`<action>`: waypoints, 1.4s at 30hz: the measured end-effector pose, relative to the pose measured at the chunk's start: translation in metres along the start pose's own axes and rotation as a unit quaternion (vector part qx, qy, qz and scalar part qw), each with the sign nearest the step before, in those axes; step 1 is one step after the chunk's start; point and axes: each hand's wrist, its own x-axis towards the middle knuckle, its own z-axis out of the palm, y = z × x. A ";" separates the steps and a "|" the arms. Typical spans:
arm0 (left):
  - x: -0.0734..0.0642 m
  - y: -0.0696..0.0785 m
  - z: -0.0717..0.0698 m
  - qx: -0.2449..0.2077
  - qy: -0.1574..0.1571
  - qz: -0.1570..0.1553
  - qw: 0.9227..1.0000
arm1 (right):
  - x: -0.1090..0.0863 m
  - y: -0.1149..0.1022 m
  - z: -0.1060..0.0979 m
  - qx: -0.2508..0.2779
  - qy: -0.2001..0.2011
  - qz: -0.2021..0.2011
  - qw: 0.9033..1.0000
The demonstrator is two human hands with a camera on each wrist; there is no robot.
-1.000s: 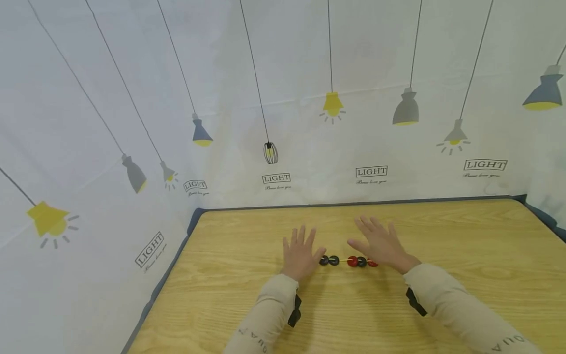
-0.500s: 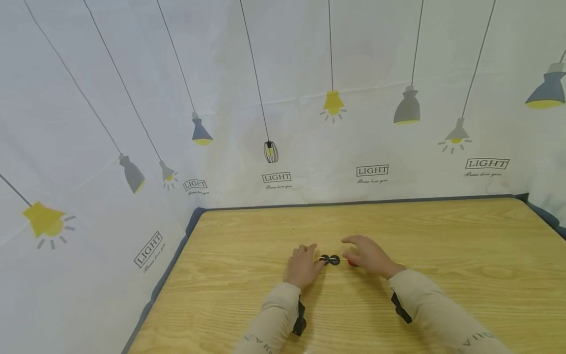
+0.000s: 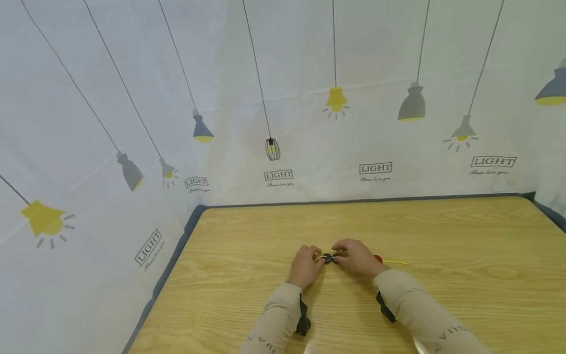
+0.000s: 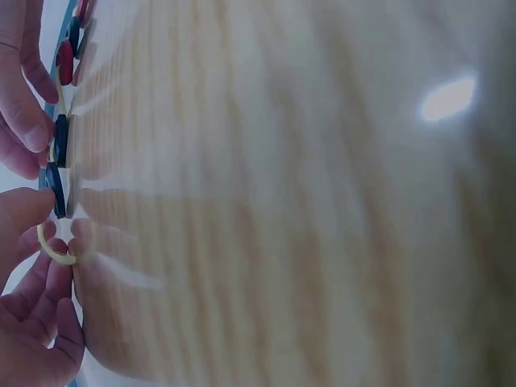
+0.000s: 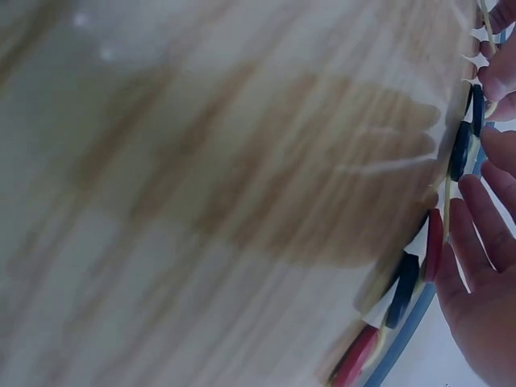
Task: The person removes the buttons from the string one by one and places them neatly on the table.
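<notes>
Black and red buttons are strung on a yellow cord [image 3: 395, 262] just over the wooden table. My left hand [image 3: 304, 268] is at the cord's left end, its thumb and fingers pinching the leftmost black button [image 4: 55, 189]. A loop of cord curves below that thumb in the left wrist view. At the neighbouring black button [image 5: 459, 151], my right hand [image 3: 357, 258] pinches with thumb and index finger, while its other fingers [image 5: 472, 218] extend loosely. A red button [image 3: 378, 258] peeks out behind the right hand. The right wrist view shows another black button [image 5: 403, 290] between two red ones.
The wooden table [image 3: 247, 295] has a dark blue edge strip [image 3: 274, 204] along its back and left. White sheeting [image 3: 305, 137] printed with lamps stands behind it. Each wrist carries a black camera mount [image 3: 303, 319] under a beige sleeve.
Both hands were spread open above the string. They have lowered and curled their fingers, and the right hand has moved left to the black buttons, uncovering the cord's right end.
</notes>
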 end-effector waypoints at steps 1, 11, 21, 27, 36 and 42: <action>0.000 0.000 0.000 -0.009 0.001 0.002 1.000 | 0.001 -0.001 0.001 0.003 0.000 0.003 1.000; 0.001 -0.004 0.000 -0.065 0.015 -0.005 0.998 | 0.007 0.003 0.007 -0.015 0.006 -0.020 1.000; 0.002 -0.005 -0.002 -0.101 0.042 -0.027 0.994 | 0.008 -0.002 0.006 0.005 -0.002 -0.033 0.999; 0.002 -0.007 -0.002 -0.105 0.052 -0.028 0.993 | 0.009 -0.003 0.007 0.006 -0.003 -0.019 1.000; 0.001 -0.007 -0.003 -0.127 0.048 -0.044 0.990 | 0.009 -0.006 0.008 -0.005 -0.005 0.010 1.000; 0.002 -0.008 -0.002 -0.146 0.047 -0.050 0.987 | 0.009 -0.006 0.008 -0.011 0.000 0.007 1.000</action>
